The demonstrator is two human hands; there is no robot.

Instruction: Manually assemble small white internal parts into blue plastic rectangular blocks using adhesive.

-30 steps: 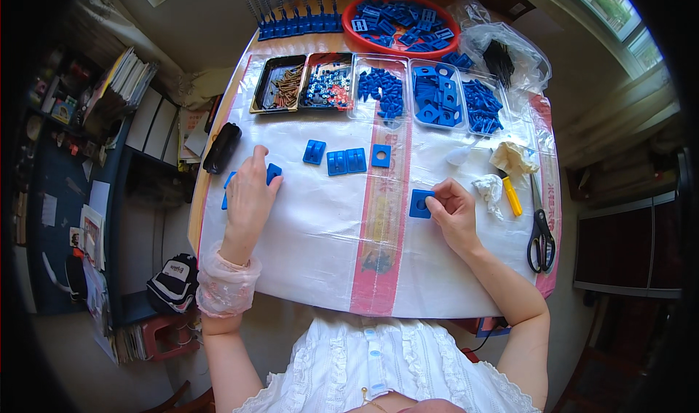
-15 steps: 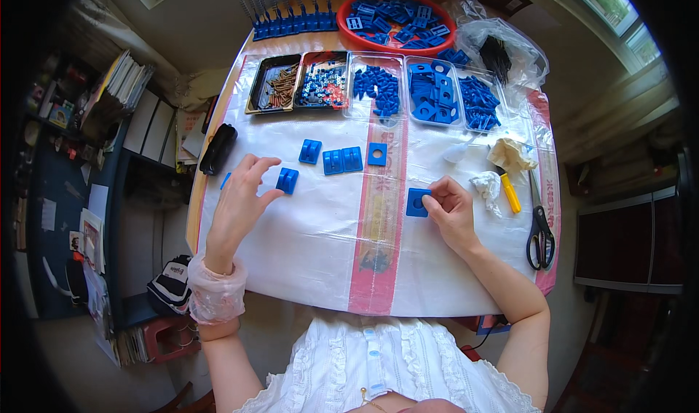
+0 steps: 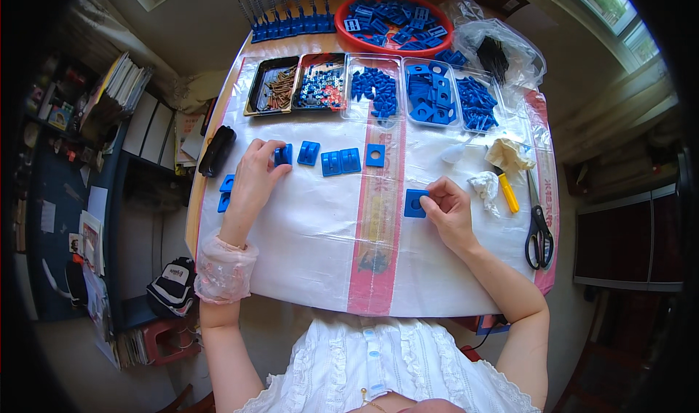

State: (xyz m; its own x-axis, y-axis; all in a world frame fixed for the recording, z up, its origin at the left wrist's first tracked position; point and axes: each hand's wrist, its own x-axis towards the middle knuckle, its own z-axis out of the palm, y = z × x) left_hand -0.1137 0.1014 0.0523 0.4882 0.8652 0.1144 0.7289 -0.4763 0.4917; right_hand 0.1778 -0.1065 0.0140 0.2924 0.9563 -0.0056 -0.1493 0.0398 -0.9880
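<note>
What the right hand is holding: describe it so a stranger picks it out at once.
Find the white sheet and the pink-edged stripe running down it. Just right of that stripe, the right hand pinches a square blue plate by its right side. Unlike the loose blue pieces farther up the sheet, it alone is in that hand.

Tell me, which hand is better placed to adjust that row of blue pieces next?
Probably the left hand: its thumb and fingers hold a blue piece at the row's left end. The right hand is farther off, pinching a blue square.
</note>
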